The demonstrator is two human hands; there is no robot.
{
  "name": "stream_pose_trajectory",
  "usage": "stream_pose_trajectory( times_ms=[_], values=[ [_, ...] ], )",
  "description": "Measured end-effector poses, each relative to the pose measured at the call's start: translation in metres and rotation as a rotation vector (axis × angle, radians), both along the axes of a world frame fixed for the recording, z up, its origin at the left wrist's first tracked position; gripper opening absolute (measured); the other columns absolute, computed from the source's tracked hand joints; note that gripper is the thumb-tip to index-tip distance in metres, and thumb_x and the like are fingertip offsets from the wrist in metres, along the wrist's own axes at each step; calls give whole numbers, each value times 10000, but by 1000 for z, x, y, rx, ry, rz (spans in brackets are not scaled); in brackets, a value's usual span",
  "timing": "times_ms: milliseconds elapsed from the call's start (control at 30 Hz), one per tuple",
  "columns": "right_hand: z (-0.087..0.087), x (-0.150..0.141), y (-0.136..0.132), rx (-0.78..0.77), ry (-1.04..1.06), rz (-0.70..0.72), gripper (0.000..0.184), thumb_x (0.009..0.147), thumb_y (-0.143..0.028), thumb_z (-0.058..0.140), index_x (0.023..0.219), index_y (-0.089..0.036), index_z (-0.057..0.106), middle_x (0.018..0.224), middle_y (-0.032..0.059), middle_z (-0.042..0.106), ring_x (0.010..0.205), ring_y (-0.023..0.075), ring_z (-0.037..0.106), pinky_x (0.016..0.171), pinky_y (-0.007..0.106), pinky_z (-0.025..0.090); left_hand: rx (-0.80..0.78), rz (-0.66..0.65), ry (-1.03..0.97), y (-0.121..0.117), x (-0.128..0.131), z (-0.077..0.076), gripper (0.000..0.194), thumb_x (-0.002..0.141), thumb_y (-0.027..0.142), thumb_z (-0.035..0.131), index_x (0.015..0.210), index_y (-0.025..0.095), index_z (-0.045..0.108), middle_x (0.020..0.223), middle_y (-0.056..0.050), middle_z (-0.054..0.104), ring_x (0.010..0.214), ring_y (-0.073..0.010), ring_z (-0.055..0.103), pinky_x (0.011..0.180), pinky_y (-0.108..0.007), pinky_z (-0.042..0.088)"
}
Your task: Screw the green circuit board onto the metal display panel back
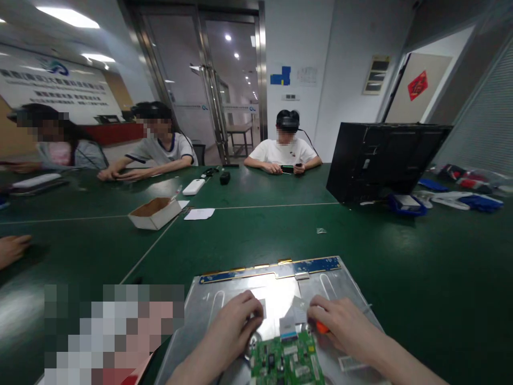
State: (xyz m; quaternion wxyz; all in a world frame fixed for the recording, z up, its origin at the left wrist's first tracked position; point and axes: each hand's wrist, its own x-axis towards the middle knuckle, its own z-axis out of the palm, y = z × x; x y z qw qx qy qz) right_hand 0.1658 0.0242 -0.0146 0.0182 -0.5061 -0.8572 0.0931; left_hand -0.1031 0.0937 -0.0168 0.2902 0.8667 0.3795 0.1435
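Note:
A silver metal display panel (pixel 240 293) lies in front of me on the green table. Along its far edge runs a narrow blue circuit strip (pixel 312 266). A green circuit board (pixel 284 361) sits on the near part, with a flat ribbon cable (pixel 287 326) at its far edge. My left hand (pixel 236 321) is curled at the board's far left corner; what its fingers hold, if anything, is hidden. At the right of the cable, my right hand (pixel 340 321) is closed around a small orange object (pixel 321 327), mostly covered by the fingers.
An open cardboard box (pixel 154 214), a paper slip (pixel 199 214) and a white case (pixel 194 186) lie farther left. A large black monitor-like housing (pixel 380 160) stands at the back right beside a blue tray (pixel 406 205). Several people sit around; another person's hand (pixel 14 250) rests at left.

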Motion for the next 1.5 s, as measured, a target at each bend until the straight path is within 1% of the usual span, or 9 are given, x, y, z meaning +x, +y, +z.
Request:
stream_pose_trajectory(
  times_ms=[333,467,567,767,967,1133,1333,1433,1500],
  values=[
    [3,-2,0,12,17,-59,373,746,22,526,1025,-217,585,1071,25,646,821,189,645,620,272,398,93,34,35,-2,-8,3,148,796,71,484,774,174,588,866,-51,606,813,-205,561,687,-290,390],
    [7,-3,1,24,75,-76,356,768,29,513,1017,-211,600,1075,33,649,846,184,639,651,278,410,158,18,23,-3,-11,3,150,821,91,471,763,174,581,818,-40,610,794,-200,557,687,-292,389],
    [11,-9,3,41,126,-72,338,767,25,535,1003,-206,605,1070,30,651,879,184,632,686,285,421,151,18,-8,-4,-12,4,140,817,95,480,757,173,580,813,-38,612,783,-191,554,695,-286,398],
    [18,-38,20,56,112,44,264,769,-35,591,968,-207,619,1011,24,663,831,174,619,655,266,391,107,30,-58,-2,-13,6,133,804,86,511,754,168,603,800,-31,614,760,-180,556,700,-279,404],
    [14,-75,47,34,94,162,177,812,-160,605,974,-219,644,985,35,678,822,178,611,632,258,360,130,38,-97,-1,-13,2,116,798,91,546,771,170,626,890,-47,607,823,-186,563,734,-280,414],
    [10,-90,54,21,100,154,146,829,-190,592,957,-202,661,941,53,696,815,183,616,651,260,370,146,33,-106,-1,-14,-4,99,791,84,574,755,167,615,806,-32,610,796,-187,559,713,-275,404],
    [18,-79,48,43,152,83,185,824,-166,608,996,-215,658,980,45,700,886,195,629,715,272,396,154,46,-89,-1,-15,-4,96,797,91,561,817,166,618,835,-37,621,795,-192,564,698,-279,402],
    [30,-67,31,51,170,49,163,840,-175,602,991,-207,655,1007,53,688,892,200,630,732,291,409,167,38,-72,-3,-16,-1,93,799,103,548,827,168,607,842,-38,622,795,-194,563,699,-283,405],
    [39,-60,14,35,178,64,150,845,-243,617,990,-223,651,994,37,682,860,193,630,716,292,419,175,32,-61,-5,-16,2,93,801,113,543,839,171,604,857,-40,624,809,-197,563,718,-292,411]
  ],
)
